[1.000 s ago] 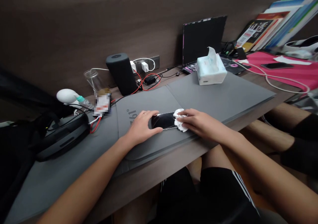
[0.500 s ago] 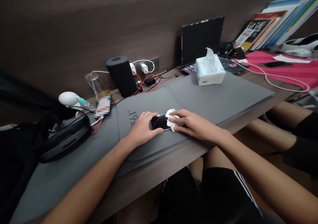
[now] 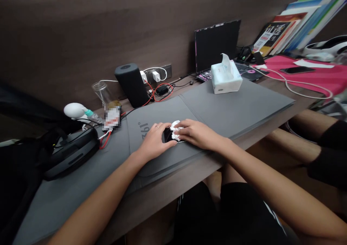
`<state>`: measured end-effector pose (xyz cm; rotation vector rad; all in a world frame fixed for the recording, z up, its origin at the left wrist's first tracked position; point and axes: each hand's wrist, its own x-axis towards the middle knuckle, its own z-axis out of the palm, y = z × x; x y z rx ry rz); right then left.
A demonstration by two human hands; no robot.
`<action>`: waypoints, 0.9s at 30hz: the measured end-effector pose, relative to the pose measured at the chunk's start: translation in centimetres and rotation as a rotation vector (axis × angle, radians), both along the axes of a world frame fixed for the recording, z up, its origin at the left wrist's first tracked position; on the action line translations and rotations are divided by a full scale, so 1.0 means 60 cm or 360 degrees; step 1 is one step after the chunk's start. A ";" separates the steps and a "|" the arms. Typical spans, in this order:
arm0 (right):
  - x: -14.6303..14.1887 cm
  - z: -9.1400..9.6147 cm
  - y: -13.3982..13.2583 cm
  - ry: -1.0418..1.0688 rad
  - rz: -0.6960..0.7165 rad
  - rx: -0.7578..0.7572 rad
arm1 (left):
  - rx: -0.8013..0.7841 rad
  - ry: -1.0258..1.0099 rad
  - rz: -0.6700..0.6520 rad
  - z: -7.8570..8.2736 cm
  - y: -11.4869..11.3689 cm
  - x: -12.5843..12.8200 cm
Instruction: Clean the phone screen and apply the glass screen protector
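A dark-screened phone (image 3: pixel 168 135) lies flat on the grey desk mat (image 3: pixel 230 109). Thumb and fingers of my left hand (image 3: pixel 154 140) grip its left end along both long edges. A ring shows on one finger. My right hand (image 3: pixel 199 133) presses a crumpled white tissue (image 3: pixel 176 129) onto the screen, close to my left fingertips. Tissue and right fingers cover most of the phone's middle and right part.
Behind the mat stand a tissue pack (image 3: pixel 226 79), a laptop (image 3: pixel 218 47), a black speaker (image 3: pixel 131 85) and a glass jar (image 3: pixel 104 93). Cables (image 3: pixel 162 91) run along the wall. A black headset-like device (image 3: pixel 76 152) sits left. Another person's legs (image 3: pixel 295 143) are at right.
My right hand has slid the tissue left along the phone screen toward my left hand. My left hand keeps its hold on the phone. The view has shifted slightly.
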<state>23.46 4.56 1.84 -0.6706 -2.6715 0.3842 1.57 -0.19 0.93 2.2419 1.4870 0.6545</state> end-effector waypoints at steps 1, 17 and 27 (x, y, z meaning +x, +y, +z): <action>-0.002 -0.001 -0.001 0.0000 0.0004 0.0005 | -0.0003 -0.0005 -0.0004 0.000 0.000 0.000; -0.018 0.010 -0.018 -0.0317 -0.0182 0.0263 | 0.0009 -0.0005 -0.0019 0.001 0.002 -0.001; 0.068 0.020 -0.003 -0.0344 -0.0228 0.0103 | 0.0001 -0.0010 -0.0028 -0.002 0.005 -0.005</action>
